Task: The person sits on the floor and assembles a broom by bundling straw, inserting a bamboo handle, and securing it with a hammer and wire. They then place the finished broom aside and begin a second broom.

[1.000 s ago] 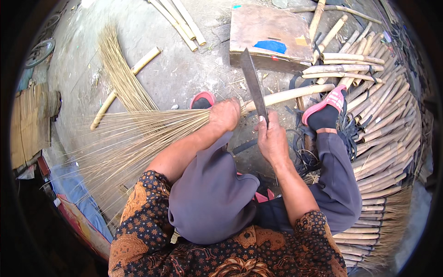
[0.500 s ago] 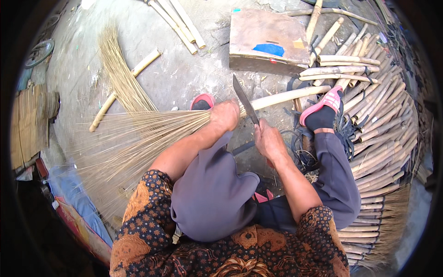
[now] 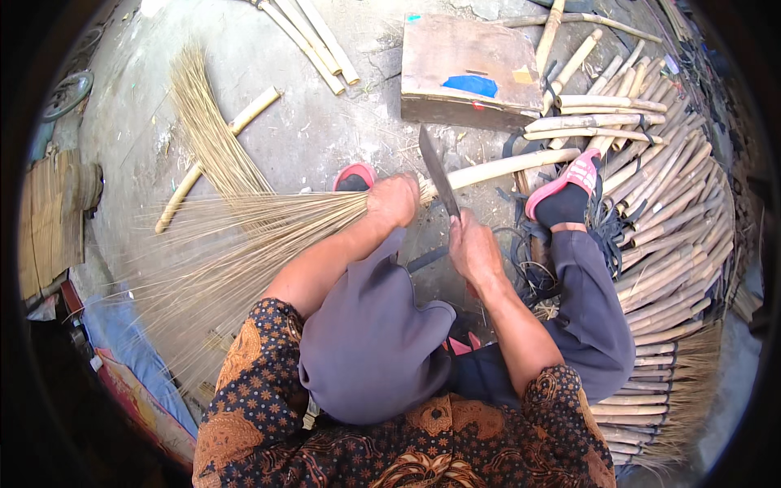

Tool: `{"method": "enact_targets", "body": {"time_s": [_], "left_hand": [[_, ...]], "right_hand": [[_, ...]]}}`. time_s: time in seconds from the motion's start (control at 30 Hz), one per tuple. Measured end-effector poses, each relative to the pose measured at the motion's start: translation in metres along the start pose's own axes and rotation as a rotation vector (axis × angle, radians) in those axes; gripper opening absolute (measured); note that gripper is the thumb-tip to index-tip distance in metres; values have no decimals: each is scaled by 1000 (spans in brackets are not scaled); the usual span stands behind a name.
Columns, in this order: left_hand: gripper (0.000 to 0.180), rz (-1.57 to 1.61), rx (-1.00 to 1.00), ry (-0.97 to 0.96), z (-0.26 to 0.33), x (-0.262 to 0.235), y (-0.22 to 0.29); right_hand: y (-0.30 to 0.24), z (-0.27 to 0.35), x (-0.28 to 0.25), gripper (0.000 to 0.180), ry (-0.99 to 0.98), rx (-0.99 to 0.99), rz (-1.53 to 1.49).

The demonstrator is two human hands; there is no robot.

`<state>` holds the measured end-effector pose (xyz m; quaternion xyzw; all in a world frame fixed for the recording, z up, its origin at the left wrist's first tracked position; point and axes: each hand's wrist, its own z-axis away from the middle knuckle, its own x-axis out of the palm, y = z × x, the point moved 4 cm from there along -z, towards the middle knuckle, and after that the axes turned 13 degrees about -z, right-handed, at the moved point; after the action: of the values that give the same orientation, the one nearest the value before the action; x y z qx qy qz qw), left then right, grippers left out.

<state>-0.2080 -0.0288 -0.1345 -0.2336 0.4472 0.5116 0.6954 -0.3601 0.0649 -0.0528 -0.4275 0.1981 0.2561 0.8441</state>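
My left hand (image 3: 394,200) is closed round the neck of a bundle of thin straw-coloured broom bristles (image 3: 285,220), which fan out to the left. From its other side a pale wooden stick (image 3: 508,167) runs right, toward my pink-sandalled foot. My right hand (image 3: 474,248) grips a long-bladed knife (image 3: 439,172) by its handle. The blade points up and away, crossing in front of the stick just right of my left hand. Whether the blade touches the stick I cannot tell.
Another bristle bundle (image 3: 215,122) lies over a bamboo stick (image 3: 183,191) at left. A wooden box (image 3: 464,61) stands ahead. Many short sticks (image 3: 675,203) are piled at right, above rows of finished brooms (image 3: 687,390). Black strips (image 3: 606,244) lie by my foot. Cardboard (image 3: 50,220) stands far left.
The knife blade has tilted slightly more upright and its tip has moved a little to the right. My left hand keeps its hold on the bristles. The whole view has shifted slightly.
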Motion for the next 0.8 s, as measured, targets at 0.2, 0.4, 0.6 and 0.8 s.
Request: {"method": "enact_targets", "body": {"time_s": [0.2, 0.4, 0.6, 0.8], "left_hand": [[24, 12, -34, -34, -2, -4, -1], [29, 10, 6, -16, -5, 0, -2], [29, -29, 4, 21, -7, 2, -2], [28, 16, -6, -58, -3, -1, -2]], "right_hand": [[-6, 2, 0, 28, 26, -62, 33], [-5, 4, -7, 27, 129, -64, -38], [-13, 4, -3, 29, -1, -73, 144], [-12, 10, -10, 29, 143, -70, 25]]}}
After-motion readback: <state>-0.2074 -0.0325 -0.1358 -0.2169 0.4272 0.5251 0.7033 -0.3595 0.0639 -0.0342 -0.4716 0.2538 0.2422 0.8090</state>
